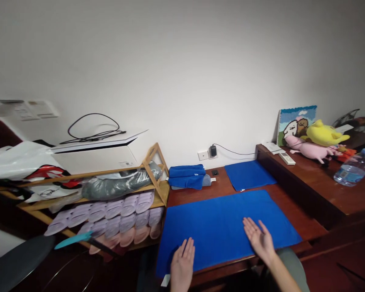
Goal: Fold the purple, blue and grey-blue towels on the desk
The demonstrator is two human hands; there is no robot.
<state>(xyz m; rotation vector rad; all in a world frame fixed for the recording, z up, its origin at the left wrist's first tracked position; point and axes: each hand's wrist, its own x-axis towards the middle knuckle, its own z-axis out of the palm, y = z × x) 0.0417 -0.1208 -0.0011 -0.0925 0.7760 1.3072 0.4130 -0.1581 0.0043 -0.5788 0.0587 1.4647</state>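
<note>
A large blue cloth (219,227) lies flat on the brown wooden table (200,197). Over its front left part is my left hand (183,261), palm up with fingers stretched out, holding nothing. My right hand (260,239) is over the front right part, also palm up and empty, its thumb spread from the fingers. Behind the large cloth, a smaller blue cloth (249,175) is spread flat at the back right. Several folded blue cloths (186,177) lie in a pile at the back left, with something grey under them.
Left of the table stands a wooden rack (158,198) with slippers (121,207) and a white box (100,158). On the higher right surface are a remote (287,158), plush toys (313,150), a picture (296,123) and a water bottle (355,168). A black charger (213,151) is in the wall socket.
</note>
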